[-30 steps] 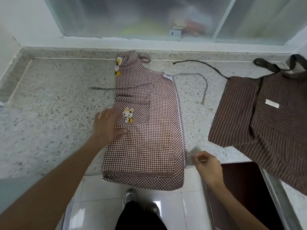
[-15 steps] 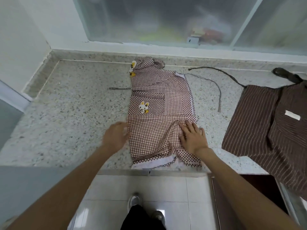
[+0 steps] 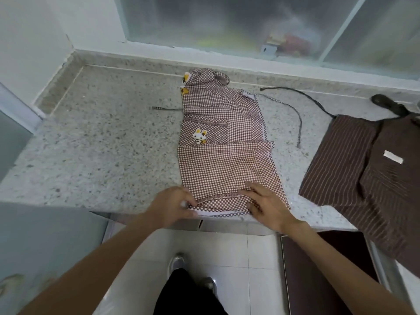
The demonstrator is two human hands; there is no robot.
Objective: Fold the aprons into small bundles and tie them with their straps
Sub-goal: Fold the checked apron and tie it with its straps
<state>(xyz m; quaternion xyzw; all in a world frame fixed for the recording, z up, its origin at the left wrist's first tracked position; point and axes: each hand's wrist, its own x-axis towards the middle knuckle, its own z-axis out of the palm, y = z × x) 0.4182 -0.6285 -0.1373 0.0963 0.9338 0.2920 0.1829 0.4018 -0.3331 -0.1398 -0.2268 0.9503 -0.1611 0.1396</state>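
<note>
At the near edge of the table (image 3: 95,142), both hands work the bottom hem of the checked apron (image 3: 225,123). The left hand (image 3: 172,206) sits at the hem's left corner, its fingers curled onto the doubled cloth, apparently pinching it, though blur hides the exact grip. The right hand (image 3: 267,204) lies on the hem's right part with fingers spread and fairly straight, pressing the fabric down, not grasping it. The placing makes sense: one hand at each end keeps the hem level so the fold turns over evenly. The white underside showing along the near edge suggests the hem is being rolled or folded away from the person.

Farther back, the apron lies lengthwise, already narrowed into a strip, likely so it can be rolled from hem to bib. Its pocket with the rabbit patch (image 3: 200,137) faces up near the middle. A cross fold sits just this side of the pocket.

The straps are left free: a short left strap (image 3: 167,108) pokes out to the left, and a longer right strap (image 3: 295,117) loops on the table to the right, clear of the fold, presumably kept loose for tying the bundle.

To the right, apart from the checked one, the striped apron (image 3: 363,164) lies spread and unfolded, its dark strap (image 3: 300,94) trailing along the far side, waiting its turn.
</note>
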